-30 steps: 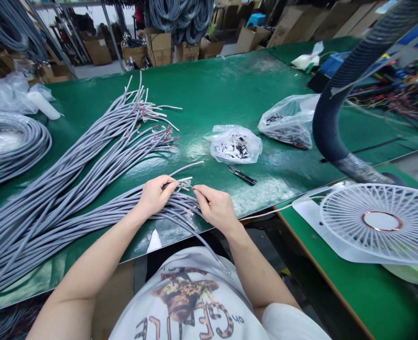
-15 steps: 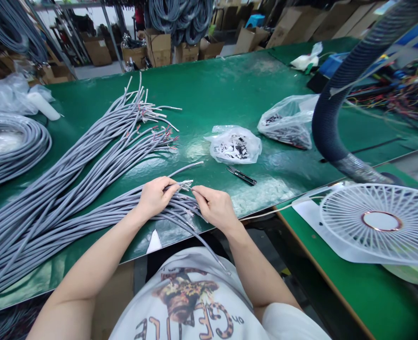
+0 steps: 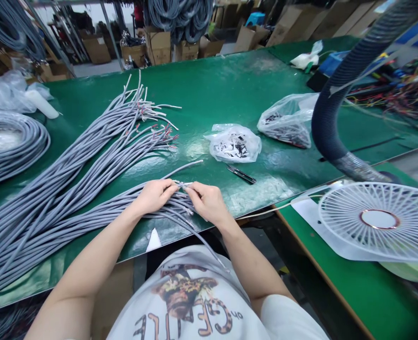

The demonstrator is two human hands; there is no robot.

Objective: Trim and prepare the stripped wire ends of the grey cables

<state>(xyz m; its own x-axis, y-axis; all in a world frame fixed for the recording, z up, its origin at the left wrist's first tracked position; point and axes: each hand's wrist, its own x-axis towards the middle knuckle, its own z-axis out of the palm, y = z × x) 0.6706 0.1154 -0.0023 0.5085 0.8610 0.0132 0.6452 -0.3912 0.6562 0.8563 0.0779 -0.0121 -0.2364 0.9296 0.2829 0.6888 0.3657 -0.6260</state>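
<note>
My left hand [image 3: 158, 194] is closed near the end of a grey cable, its thumb and forefinger pinched together. Close to it on the right, my right hand [image 3: 208, 200] pinches the stripped, whitish end [image 3: 183, 184] of that cable. Both hands rest over the front bundle of grey cables [image 3: 98, 218], whose ends lie around and under my fingers. Behind it lie more grey cables [image 3: 84, 153], with thin red and white wires showing at their ends. A pair of thread snips [image 3: 241, 174] lies right of my hands.
Beyond the snips sit a plastic bag of small black and white pieces [image 3: 235, 145] and a second clear bag [image 3: 286, 122]. A dark ribbed hose [image 3: 331, 113] curves down at the right, above a white round fan [image 3: 379, 219]. Coiled cable [image 3: 35, 146] lies at the left.
My right hand has moved left, closer to my left hand, and now pinches at the cable's end. My left hand has shifted slightly. The bundles and snips lie as before.
</note>
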